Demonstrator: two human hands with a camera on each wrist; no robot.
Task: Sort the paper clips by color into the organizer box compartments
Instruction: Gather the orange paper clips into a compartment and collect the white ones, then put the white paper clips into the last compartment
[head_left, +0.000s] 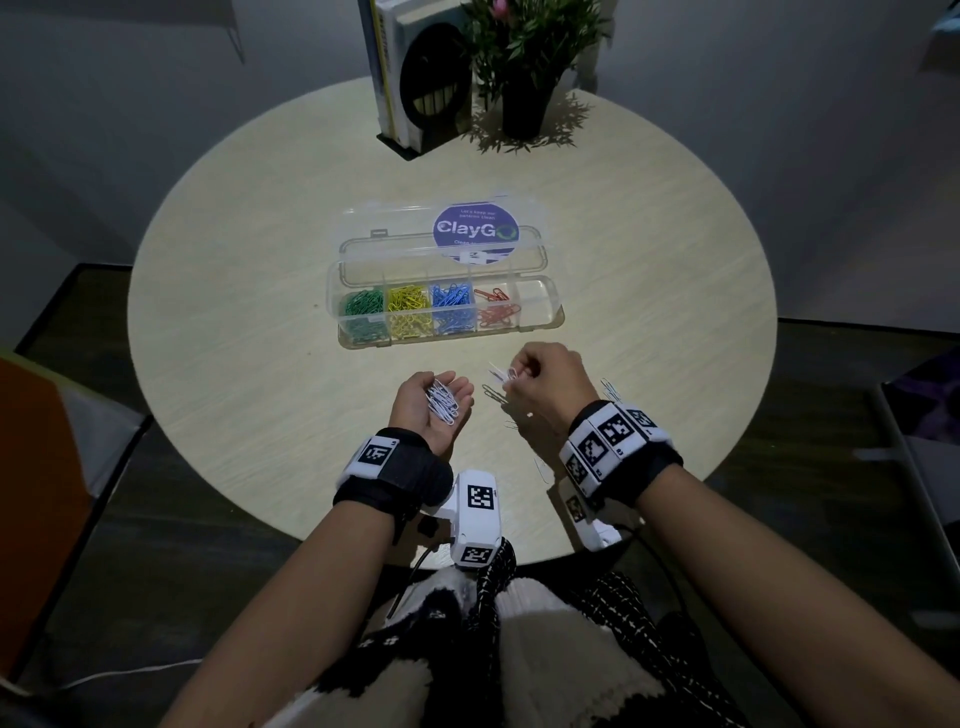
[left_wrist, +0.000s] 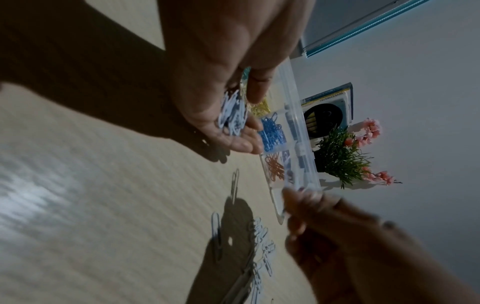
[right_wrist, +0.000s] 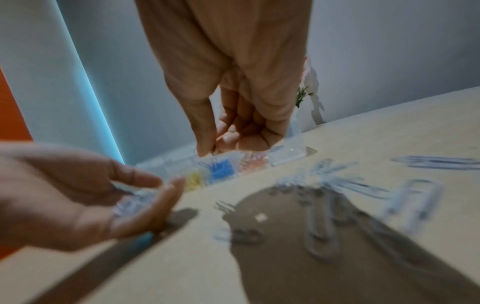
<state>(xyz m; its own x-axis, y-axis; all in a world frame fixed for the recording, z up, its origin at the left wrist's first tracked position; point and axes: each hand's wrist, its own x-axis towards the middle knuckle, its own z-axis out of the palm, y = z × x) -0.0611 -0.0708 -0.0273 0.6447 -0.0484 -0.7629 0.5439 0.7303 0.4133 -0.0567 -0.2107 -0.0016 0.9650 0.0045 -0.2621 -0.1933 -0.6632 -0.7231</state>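
The clear organizer box (head_left: 540, 317) lies open mid-table. From left to right it holds green clips (head_left: 362, 304), yellow clips (head_left: 409, 304), blue clips (head_left: 451, 301) and red clips (head_left: 496, 306); the rightmost compartment looks empty. My left hand (head_left: 436, 402) is held palm up in front of the box, cupping a pile of white clips (head_left: 441, 401) (left_wrist: 232, 112). My right hand (head_left: 540, 374) hovers just right of it, fingers curled, pinching white clips (head_left: 506, 375) at its fingertips. More white clips (right_wrist: 335, 181) lie loose on the table under and around the right hand.
The round wooden table (head_left: 260, 312) has a stand of books (head_left: 410, 73) and a potted plant (head_left: 524, 62) at its far edge. A few stray white clips (head_left: 610, 389) lie by my right wrist. An orange chair (head_left: 36, 493) stands at the left.
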